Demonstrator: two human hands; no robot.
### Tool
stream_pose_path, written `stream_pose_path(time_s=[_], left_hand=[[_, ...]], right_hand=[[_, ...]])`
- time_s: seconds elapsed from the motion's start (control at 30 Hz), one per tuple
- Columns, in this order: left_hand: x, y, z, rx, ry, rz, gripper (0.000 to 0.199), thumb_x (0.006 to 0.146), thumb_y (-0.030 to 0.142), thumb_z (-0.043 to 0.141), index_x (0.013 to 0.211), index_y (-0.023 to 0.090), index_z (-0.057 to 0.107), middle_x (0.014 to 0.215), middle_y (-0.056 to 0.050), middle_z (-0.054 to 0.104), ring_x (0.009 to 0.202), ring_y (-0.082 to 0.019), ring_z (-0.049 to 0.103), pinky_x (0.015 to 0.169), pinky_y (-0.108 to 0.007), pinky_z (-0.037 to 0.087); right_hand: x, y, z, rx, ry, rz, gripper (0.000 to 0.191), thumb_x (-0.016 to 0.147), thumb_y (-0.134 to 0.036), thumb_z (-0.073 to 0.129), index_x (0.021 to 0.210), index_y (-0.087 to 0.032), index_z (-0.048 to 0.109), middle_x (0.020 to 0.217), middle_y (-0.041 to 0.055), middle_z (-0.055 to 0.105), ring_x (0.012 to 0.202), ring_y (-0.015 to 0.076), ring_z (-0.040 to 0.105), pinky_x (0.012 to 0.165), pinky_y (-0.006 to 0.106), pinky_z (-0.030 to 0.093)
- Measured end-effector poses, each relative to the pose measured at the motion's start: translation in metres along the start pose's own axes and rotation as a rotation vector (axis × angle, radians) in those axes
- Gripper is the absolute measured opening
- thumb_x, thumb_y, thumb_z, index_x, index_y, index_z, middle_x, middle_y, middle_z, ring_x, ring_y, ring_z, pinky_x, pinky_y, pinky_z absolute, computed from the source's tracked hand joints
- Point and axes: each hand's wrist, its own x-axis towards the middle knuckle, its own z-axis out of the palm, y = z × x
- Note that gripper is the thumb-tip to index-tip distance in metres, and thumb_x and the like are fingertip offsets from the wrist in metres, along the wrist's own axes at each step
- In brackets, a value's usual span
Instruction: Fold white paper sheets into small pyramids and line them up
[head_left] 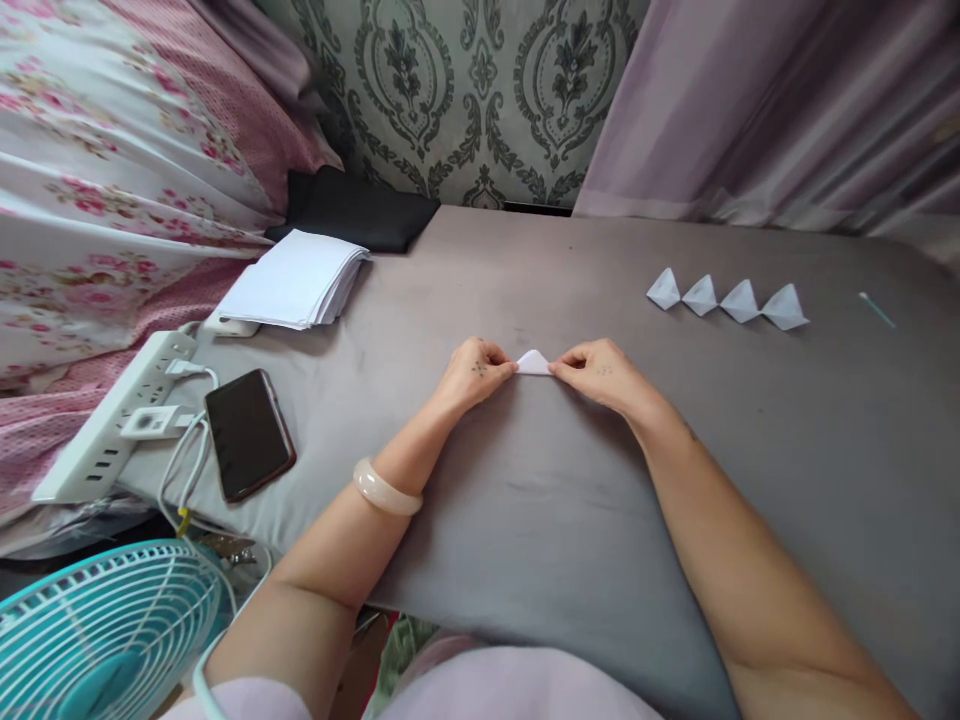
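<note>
Between my two hands is a small piece of folded white paper (534, 363), shaped like a low triangle with its peak away from me. My left hand (477, 372) pinches its left corner between thumb and fingers. The right corner is pinched the same way by my right hand (600, 372). Both hands rest low over the grey cloth-covered surface (525, 480). To the right, several folded white paper shapes (741, 300) stand in a row with pointed tops.
A stack of white paper (292, 280) lies at the left, near a black folded item (360, 208). Closer in are a phone (249, 435), a white power strip (112, 420) with cables, and a turquoise fan (112, 630). A thin cotton swab-like stick (877, 310) lies far right.
</note>
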Motion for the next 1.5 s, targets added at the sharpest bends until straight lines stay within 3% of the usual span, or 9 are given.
stream_pose_path(time_s=[0.2,0.4,0.67,0.73,0.83,0.9,0.97,1.13,1.5], left_hand=[[0.000,0.010,0.003,0.050,-0.013,-0.080,0.017,0.074,0.028,0.062,0.070,0.013,0.070,0.058,-0.003,0.056,0.057,-0.014,0.049,0.060,-0.028,0.039],[0.003,0.008,0.010,0.121,0.061,-0.059,0.014,0.074,0.026,0.061,0.068,0.014,0.066,0.077,-0.008,0.060,0.071,-0.018,0.053,0.070,-0.032,0.043],[0.004,0.007,0.015,0.145,0.076,-0.087,0.012,0.074,0.026,0.059,0.069,0.015,0.062,0.087,-0.010,0.057,0.078,-0.020,0.054,0.076,-0.035,0.044],[0.003,0.004,0.018,0.163,0.092,-0.034,0.010,0.075,0.022,0.058,0.079,0.014,0.063,0.090,-0.010,0.056,0.082,-0.021,0.054,0.078,-0.035,0.045],[0.001,-0.003,0.023,0.181,0.104,0.223,0.025,0.079,0.012,0.050,0.101,0.015,0.061,0.098,-0.011,0.056,0.093,-0.021,0.053,0.083,-0.034,0.046],[0.000,-0.008,0.026,0.223,0.073,0.405,0.032,0.083,0.007,0.042,0.106,0.016,0.061,0.103,-0.010,0.058,0.098,-0.021,0.052,0.087,-0.033,0.045],[0.000,-0.011,0.027,0.279,0.039,0.492,0.035,0.085,0.005,0.036,0.104,0.016,0.064,0.103,-0.010,0.060,0.098,-0.020,0.053,0.089,-0.034,0.045],[0.001,-0.010,0.025,0.337,0.020,0.516,0.036,0.086,0.005,0.037,0.102,0.015,0.068,0.103,-0.010,0.063,0.098,-0.021,0.056,0.089,-0.034,0.047],[0.002,-0.014,0.026,0.359,0.021,0.521,0.039,0.087,0.007,0.037,0.106,0.015,0.070,0.106,-0.009,0.064,0.097,-0.021,0.055,0.089,-0.034,0.047]], right_hand=[[0.000,-0.009,0.000,-0.044,0.020,0.098,0.022,0.070,-0.038,0.060,0.067,-0.019,0.071,0.058,0.0006,0.061,0.057,0.0145,0.055,0.050,0.024,0.036],[0.003,-0.009,0.004,-0.058,0.044,0.143,0.020,0.068,-0.037,0.060,0.063,-0.021,0.069,0.055,0.0007,0.059,0.055,0.0150,0.054,0.049,0.025,0.036],[0.008,-0.004,0.010,-0.050,0.054,0.180,0.021,0.065,-0.040,0.062,0.064,-0.020,0.068,0.052,0.0009,0.058,0.050,0.0146,0.052,0.046,0.026,0.036],[0.009,-0.003,0.011,-0.039,0.050,0.185,0.021,0.065,-0.041,0.063,0.063,-0.020,0.067,0.052,0.0004,0.057,0.050,0.0140,0.051,0.046,0.025,0.035],[0.007,-0.003,0.009,0.008,0.027,0.180,0.020,0.067,-0.039,0.063,0.063,-0.019,0.065,0.050,-0.0016,0.052,0.048,0.0116,0.047,0.044,0.024,0.032],[0.005,-0.002,0.004,0.067,-0.020,0.163,0.021,0.070,-0.038,0.062,0.064,-0.018,0.065,0.049,-0.0029,0.049,0.046,0.0097,0.042,0.043,0.023,0.031],[0.003,0.000,-0.003,0.170,-0.087,0.158,0.022,0.073,-0.038,0.062,0.068,-0.017,0.067,0.053,-0.0027,0.050,0.048,0.0087,0.042,0.043,0.022,0.032],[-0.002,0.004,-0.015,0.421,-0.120,0.222,0.019,0.077,-0.033,0.064,0.080,-0.016,0.071,0.063,-0.0004,0.055,0.056,0.0077,0.048,0.048,0.018,0.039],[-0.008,-0.007,-0.010,0.324,-0.069,0.191,0.008,0.072,-0.022,0.066,0.076,-0.016,0.068,0.067,-0.0006,0.058,0.048,0.0051,0.046,0.045,0.019,0.040]])
